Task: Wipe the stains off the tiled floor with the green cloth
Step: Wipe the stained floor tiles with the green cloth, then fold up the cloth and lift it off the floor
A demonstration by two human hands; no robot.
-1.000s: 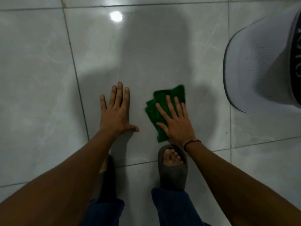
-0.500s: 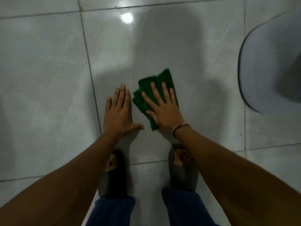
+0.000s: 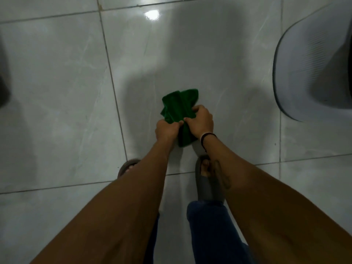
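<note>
The green cloth (image 3: 178, 107) is bunched up in the middle of the view, over the glossy grey tiled floor (image 3: 62, 96). My left hand (image 3: 166, 131) grips its near left edge with closed fingers. My right hand (image 3: 201, 121), with a dark band at the wrist, grips its right side. Both hands touch each other at the cloth. I cannot tell whether the cloth still rests on the tile. No stain is plain to see on the tiles.
A large pale grey ribbed object (image 3: 312, 69) with a rounded rim stands at the right. My feet in dark slippers (image 3: 208, 185) are just behind the hands. A dark shape (image 3: 2, 86) sits at the left edge. Grout lines cross the floor.
My left hand left the tile and closed on the cloth. My right hand, flat on the cloth before, now clutches it, and the cloth is gathered into a bunch.
</note>
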